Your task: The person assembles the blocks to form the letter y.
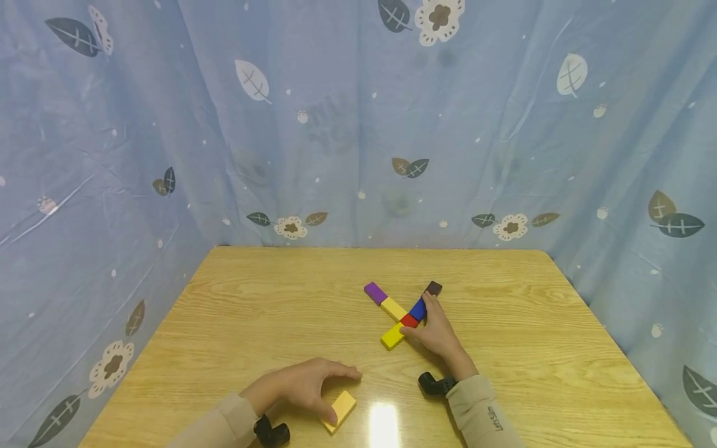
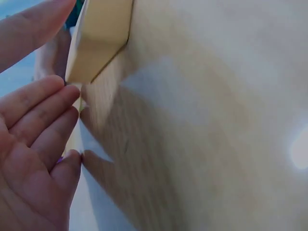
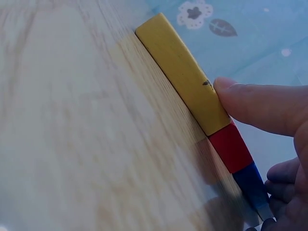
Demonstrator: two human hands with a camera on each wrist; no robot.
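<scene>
A diagonal row of blocks lies on the table: a bright yellow block [image 1: 392, 336], a red block [image 1: 409, 320], a blue block [image 1: 417, 309] and a dark block [image 1: 434, 288]. My right hand [image 1: 438, 333] lies along the row's right side; its thumb touches the yellow block, and its fingers reach the blue and dark ones. Branching off to the far left are a pale yellow block [image 1: 394, 309] and a purple block [image 1: 375, 293]. Nearer me, my left hand [image 1: 307, 384] spreads its thumb and fingers around a light yellow block [image 1: 343, 409], the thumb beside it.
The wooden table [image 1: 252, 298] has a straight back edge against a blue patterned curtain [image 1: 358, 124], which also hangs on both sides. A bright light reflection shows on the tabletop near the front. Black wrist devices [image 1: 434, 384] sit on both wrists.
</scene>
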